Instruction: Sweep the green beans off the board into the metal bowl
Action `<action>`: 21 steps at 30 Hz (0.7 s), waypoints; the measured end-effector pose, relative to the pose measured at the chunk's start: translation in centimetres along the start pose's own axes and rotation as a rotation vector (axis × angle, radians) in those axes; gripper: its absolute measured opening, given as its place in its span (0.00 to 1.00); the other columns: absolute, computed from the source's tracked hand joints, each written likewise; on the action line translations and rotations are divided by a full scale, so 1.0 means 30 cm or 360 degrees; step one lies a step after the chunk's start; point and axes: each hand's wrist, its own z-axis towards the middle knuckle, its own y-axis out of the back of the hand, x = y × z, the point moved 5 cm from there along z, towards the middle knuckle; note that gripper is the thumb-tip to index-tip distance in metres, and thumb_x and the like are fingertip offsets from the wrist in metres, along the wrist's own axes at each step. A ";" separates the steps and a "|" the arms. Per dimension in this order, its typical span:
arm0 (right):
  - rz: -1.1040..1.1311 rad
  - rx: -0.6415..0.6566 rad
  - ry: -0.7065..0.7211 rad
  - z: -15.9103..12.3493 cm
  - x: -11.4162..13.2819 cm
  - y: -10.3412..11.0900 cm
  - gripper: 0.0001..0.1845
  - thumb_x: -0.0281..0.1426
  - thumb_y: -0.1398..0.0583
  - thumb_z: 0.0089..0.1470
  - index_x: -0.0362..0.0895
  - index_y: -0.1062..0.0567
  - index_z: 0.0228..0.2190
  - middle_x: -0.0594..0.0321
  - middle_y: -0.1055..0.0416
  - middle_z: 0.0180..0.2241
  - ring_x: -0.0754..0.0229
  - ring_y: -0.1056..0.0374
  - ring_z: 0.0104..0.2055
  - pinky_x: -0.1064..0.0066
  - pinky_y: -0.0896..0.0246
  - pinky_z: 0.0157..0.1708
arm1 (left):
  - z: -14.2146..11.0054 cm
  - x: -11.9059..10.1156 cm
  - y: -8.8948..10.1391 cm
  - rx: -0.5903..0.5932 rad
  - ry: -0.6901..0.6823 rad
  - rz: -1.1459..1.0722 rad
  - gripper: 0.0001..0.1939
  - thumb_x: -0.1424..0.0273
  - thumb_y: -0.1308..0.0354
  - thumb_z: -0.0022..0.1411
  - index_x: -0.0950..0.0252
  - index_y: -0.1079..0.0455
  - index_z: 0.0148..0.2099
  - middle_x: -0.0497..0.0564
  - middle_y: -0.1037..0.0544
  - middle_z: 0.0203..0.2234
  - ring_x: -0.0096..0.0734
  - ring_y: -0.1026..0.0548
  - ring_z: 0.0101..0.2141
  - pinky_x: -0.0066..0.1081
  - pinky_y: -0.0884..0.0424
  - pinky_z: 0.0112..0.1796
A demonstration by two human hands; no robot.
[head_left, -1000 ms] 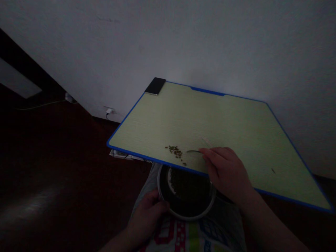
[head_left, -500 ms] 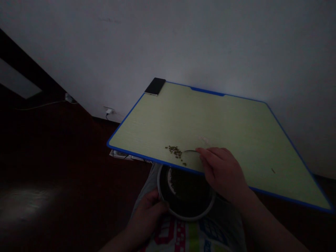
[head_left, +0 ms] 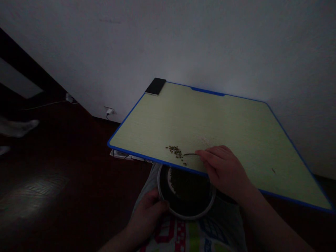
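Observation:
On the pale green tabletop (head_left: 210, 119), close to its front edge, lies a small scatter of greenish-brown beans or seeds (head_left: 175, 151). My right hand (head_left: 225, 171) is closed on a thin, curved metal utensil (head_left: 190, 154), whose tip points left and reaches the right side of the scatter. Whether it is a spoon or tweezers I cannot tell. A round metal bowl (head_left: 189, 217) sits on my lap, its far rim partly hidden under the table edge. Dark greenish contents (head_left: 189, 185) fill part of it. My left hand (head_left: 149, 210) grips the bowl's left rim.
A black phone or tablet (head_left: 156, 86) lies at the table's far left corner, against the wall (head_left: 210, 42). A small dark bit (head_left: 273, 170) lies on the right. A plug (head_left: 109, 111) is in the wall at left. At far left, a person's foot (head_left: 23, 127) shows.
The utensil's tip has shifted slightly down and right, and my right hand moved a little right with it. A person's feet have come into view at far left. My left hand keeps its place.

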 end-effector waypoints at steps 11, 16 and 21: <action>-0.0045 -0.0056 0.0010 -0.001 0.010 0.010 0.15 0.21 0.44 0.68 0.41 0.18 0.46 0.57 0.17 0.34 0.54 0.23 0.35 0.60 0.31 0.39 | -0.008 -0.008 -0.018 0.0059 0.0014 -0.0096 0.06 0.70 0.29 0.48 0.59 0.14 0.33 0.50 0.09 0.31 0.49 0.14 0.37 0.42 0.22 0.46; -0.0004 -0.0032 0.0015 -0.005 0.014 0.013 0.15 0.21 0.44 0.68 0.40 0.18 0.47 0.56 0.18 0.34 0.54 0.24 0.36 0.61 0.30 0.40 | -0.004 -0.015 -0.011 0.0001 -0.0011 -0.0051 0.05 0.70 0.28 0.47 0.60 0.15 0.31 0.50 0.11 0.27 0.46 0.15 0.33 0.40 0.22 0.41; -0.0003 -0.0055 -0.0010 -0.005 0.018 -0.001 0.16 0.20 0.44 0.67 0.39 0.18 0.47 0.55 0.17 0.34 0.54 0.23 0.36 0.60 0.30 0.38 | -0.002 -0.013 -0.019 0.0046 0.0006 -0.0044 0.06 0.70 0.30 0.48 0.59 0.14 0.32 0.50 0.09 0.31 0.49 0.14 0.37 0.42 0.23 0.47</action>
